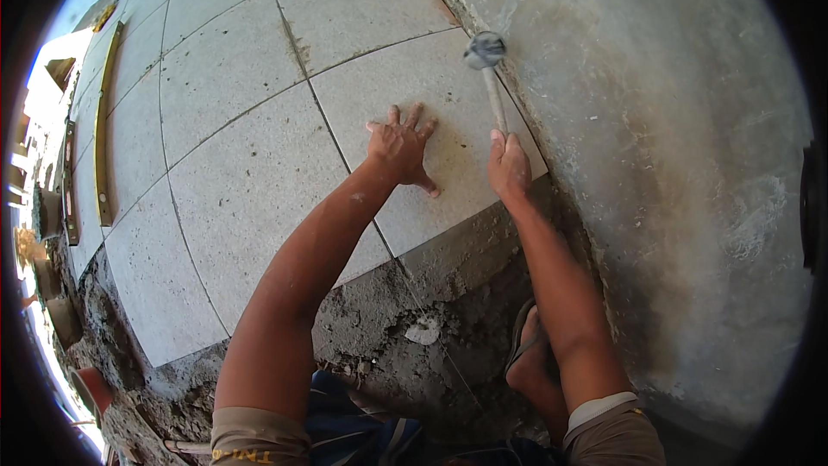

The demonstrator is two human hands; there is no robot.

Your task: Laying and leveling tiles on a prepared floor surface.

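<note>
My left hand (404,152) lies flat with its fingers spread on a pale speckled floor tile (457,103) beside the wall. In my right hand (511,167) is the handle of a mallet (486,50), closed in the fingers. The mallet's grey-white head is over the tile's far right corner, close to the wall; whether it touches the tile I cannot tell. Under the tile's near edge shows a band of grey mortar (466,250).
A concrete wall (681,121) rises along the right. More laid tiles (233,78) spread left and far. A yellow spirit level (105,129) and a shorter dark one (70,181) lie at the left. A thin string (448,354) crosses rough mortar near my sandalled foot (528,354). A reddish container (92,390) stands lower left.
</note>
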